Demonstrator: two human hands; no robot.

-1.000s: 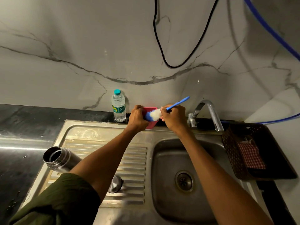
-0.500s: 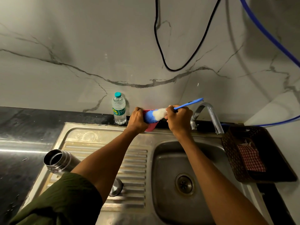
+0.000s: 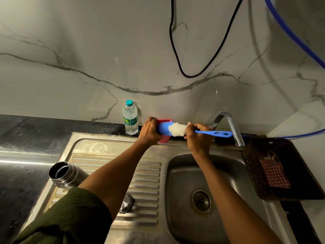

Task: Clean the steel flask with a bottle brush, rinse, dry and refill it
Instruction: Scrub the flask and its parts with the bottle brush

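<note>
The right hand [image 3: 197,136] grips the brush [image 3: 177,130] by its blue handle; the brush lies level, bristles pointing left into a red container [image 3: 164,139] that the left hand [image 3: 149,132] holds. The flask [image 3: 66,175] lies on the drainboard [image 3: 147,173], mouth facing up-left.

A home kitchen, judging by the steel sink [image 3: 175,231] with ribbed drainboard [image 3: 144,175] at 6 o'clock, curved tap [image 3: 232,127] at 2 o'clock, dark stone counter [image 3: 21,138] at 9 o'clock, marble-veined backsplash [image 3: 88,59] at 12 o'clock.
</note>
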